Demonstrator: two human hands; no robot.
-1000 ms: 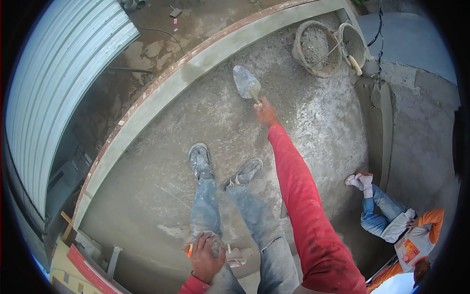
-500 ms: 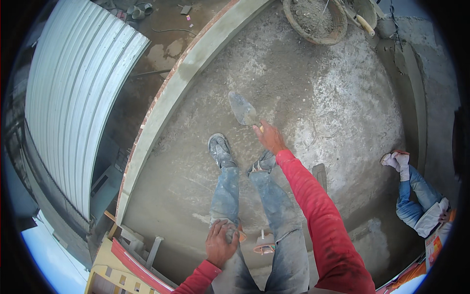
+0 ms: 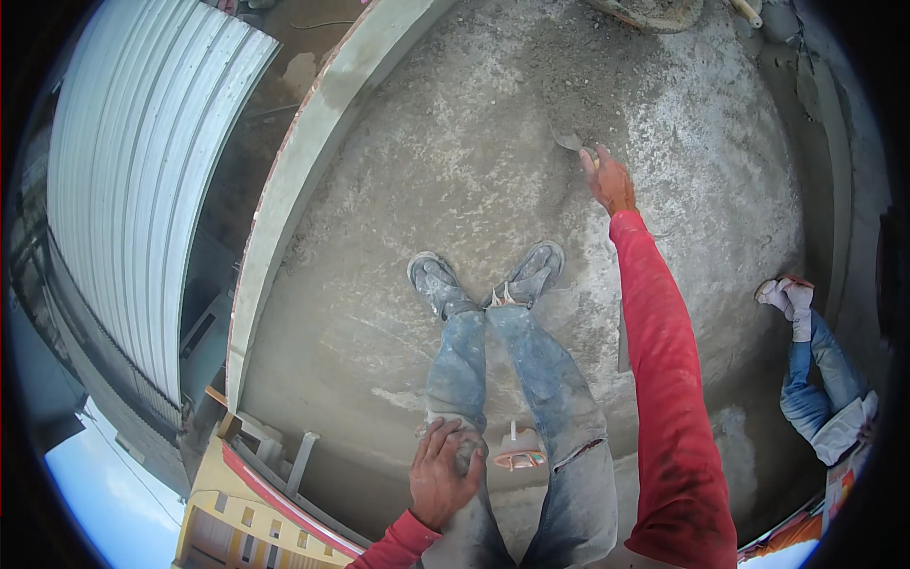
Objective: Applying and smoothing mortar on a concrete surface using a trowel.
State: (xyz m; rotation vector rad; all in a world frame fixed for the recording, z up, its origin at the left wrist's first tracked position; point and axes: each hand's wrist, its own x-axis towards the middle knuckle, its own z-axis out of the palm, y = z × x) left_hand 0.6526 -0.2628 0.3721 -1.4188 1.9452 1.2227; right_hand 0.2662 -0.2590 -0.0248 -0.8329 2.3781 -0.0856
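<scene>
My right hand [image 3: 609, 180] is closed round the handle of a trowel, arm stretched forward. The trowel's grey blade [image 3: 567, 140] is tilted, showing only a narrow part, at the edge of a patch of loose grey mortar [image 3: 578, 81] on the floor. Whether the blade touches the floor I cannot tell. My left hand [image 3: 445, 474] rests on my left knee, fingers stretched over the dusty jeans, holding nothing. Both my shoes stand on the grey cement floor [image 3: 417, 180], nearer to me than the trowel.
A round basin [image 3: 654, 17] is cut off at the top edge, a wooden-handled tool [image 3: 747, 11] beside it. A low curved wall [image 3: 270, 247] bounds the left, with corrugated metal sheet [image 3: 142, 190] beyond. A flat bar [image 3: 623, 346] lies by my right arm. Another person's legs [image 3: 823, 375] are at right.
My right hand has moved forward and right with the trowel, whose blade has turned from flat-on to tilted. My right foot has shifted outward. The left hand stays on the knee.
</scene>
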